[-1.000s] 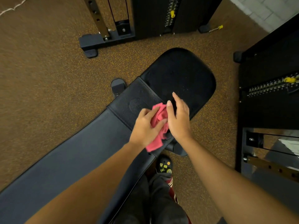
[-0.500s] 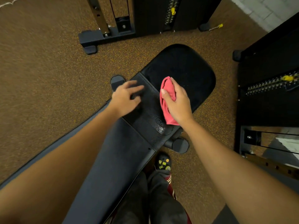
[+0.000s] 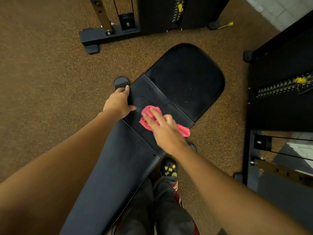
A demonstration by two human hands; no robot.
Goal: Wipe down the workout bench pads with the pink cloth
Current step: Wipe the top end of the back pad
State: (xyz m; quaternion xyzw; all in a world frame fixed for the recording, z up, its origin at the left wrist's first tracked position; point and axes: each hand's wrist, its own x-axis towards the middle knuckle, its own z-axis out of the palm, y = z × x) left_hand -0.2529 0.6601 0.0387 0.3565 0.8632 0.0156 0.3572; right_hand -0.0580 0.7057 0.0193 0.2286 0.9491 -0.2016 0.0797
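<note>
A black workout bench runs from lower left to upper right. Its long back pad (image 3: 111,175) meets a textured middle section (image 3: 149,95) and a rounded seat pad (image 3: 186,78). The pink cloth (image 3: 148,114) lies crumpled on the middle section near the seam. My right hand (image 3: 162,126) presses flat on the cloth, fingers spread over it, and part of the cloth sticks out past my palm on the right. My left hand (image 3: 118,103) grips the bench's left edge beside the cloth, fingers curled over the side.
A cable machine base (image 3: 105,34) stands on the brown speckled floor beyond the bench. A weight stack with a yellow pin (image 3: 300,80) sits close on the right. A bench foot (image 3: 121,82) sticks out left. My legs and shoe (image 3: 170,169) stand by the bench's right side.
The cloth passed from both hands to my right hand alone, which swept it from the seat pad back onto the middle section. My left hand moved left to the bench edge.
</note>
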